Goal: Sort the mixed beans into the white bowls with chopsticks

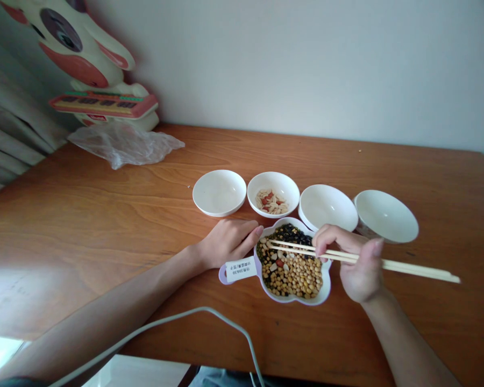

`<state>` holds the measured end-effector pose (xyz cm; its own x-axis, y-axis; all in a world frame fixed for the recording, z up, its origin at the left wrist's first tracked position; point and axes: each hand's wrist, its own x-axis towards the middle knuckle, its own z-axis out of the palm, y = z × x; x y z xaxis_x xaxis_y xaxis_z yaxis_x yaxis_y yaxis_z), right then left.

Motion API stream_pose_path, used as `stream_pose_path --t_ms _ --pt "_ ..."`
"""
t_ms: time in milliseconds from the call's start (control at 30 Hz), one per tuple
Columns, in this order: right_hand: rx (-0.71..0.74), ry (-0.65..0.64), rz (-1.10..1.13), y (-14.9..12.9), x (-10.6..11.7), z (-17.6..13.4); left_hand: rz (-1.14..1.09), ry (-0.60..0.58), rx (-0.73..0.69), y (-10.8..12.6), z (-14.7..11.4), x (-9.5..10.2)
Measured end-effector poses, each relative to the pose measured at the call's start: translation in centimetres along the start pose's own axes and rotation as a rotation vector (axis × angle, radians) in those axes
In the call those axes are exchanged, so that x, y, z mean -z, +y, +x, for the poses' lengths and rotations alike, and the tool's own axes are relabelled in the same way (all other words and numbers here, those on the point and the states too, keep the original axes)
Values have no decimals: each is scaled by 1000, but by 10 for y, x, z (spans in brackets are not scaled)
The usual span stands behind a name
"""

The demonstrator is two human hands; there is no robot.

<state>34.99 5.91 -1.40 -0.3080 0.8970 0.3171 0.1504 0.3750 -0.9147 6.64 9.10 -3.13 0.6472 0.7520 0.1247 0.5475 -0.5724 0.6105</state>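
Note:
My right hand [358,263] is closed around a pair of wooden chopsticks [419,270]. Their tips reach into the beans on the left side of a flower-shaped bowl [327,280] with a lilac outside; whether they pinch a piece is too small to tell. Yellow beans [302,274], dark beans [290,234], small green ones and a few peanuts fill that bowl. At its left rim, my left hand [229,240] is curled with the thumb against the edge; some fingers are hidden. A printed label [241,269] covers part of the bowl's handle [223,276].
Behind stand four white bowls in a row: an empty one [219,193], one with peanuts [273,177], and two more [328,207] [387,215]. A plastic bag [125,144] and a toy keyboard [105,105] sit back left. A pale cable [204,309] loops in front.

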Motion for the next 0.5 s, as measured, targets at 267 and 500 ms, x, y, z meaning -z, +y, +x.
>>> stream_pose_path --t_ms 267,500 --pt "27 -66 -102 6 2 -5 -5 6 0 -1 0 -2" --pt "101 41 -45 5 0 -6 -8 11 -7 1 1 0"
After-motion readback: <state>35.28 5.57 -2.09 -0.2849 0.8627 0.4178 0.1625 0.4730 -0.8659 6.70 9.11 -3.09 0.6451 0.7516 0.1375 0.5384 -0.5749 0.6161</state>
